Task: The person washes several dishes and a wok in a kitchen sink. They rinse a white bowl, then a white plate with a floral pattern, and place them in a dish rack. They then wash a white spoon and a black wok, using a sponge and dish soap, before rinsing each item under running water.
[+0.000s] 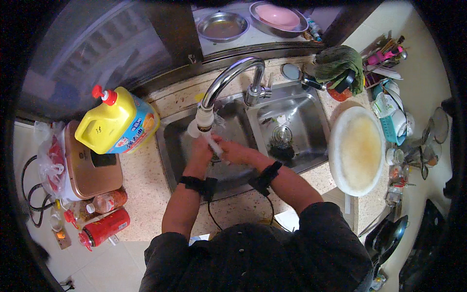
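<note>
My left hand (201,149) and my right hand (235,150) are close together over the left basin (233,179) of a stainless steel double sink. Just above them is the white spout head (204,117) of a curved chrome faucet (233,75). A pale, blurred streak, which looks like running water, runs down from the spout between my hands. Whether either hand holds something is hidden by the streak and the fingers. A black strap is around each wrist, with a cable hanging from it.
In the right basin (310,120), dark scraps lie by the drain strainer (282,134). A yellow detergent jug (113,124) stands left of the sink. Right of it are a round white board (357,151), a green cloth (339,64) and a teal dish basket (389,127). Several bottles, one red (107,226), lie lower left.
</note>
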### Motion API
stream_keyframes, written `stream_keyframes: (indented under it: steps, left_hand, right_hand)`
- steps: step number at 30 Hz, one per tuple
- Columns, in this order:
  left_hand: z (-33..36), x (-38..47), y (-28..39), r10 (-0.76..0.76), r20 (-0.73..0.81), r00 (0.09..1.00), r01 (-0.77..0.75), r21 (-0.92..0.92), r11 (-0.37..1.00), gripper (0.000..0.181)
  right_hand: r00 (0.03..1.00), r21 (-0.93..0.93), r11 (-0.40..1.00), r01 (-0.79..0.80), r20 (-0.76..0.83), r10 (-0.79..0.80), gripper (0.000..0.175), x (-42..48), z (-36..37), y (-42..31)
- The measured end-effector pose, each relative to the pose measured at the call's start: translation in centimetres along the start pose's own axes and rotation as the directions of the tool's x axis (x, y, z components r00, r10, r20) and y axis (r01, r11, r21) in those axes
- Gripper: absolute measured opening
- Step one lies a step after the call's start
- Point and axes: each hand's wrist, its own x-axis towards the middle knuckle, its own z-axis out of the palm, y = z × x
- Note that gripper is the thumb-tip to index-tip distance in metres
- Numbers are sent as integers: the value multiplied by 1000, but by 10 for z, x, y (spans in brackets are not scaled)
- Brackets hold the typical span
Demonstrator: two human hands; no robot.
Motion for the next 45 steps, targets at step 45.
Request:
stream_keyframes:
  steps: [45]
  left_hand:
    - [-102,-182,124,-177,174,969,79,463,883,33]
  right_hand:
    - [945,441,892,-99,-240,224,35,161,-40,-411]
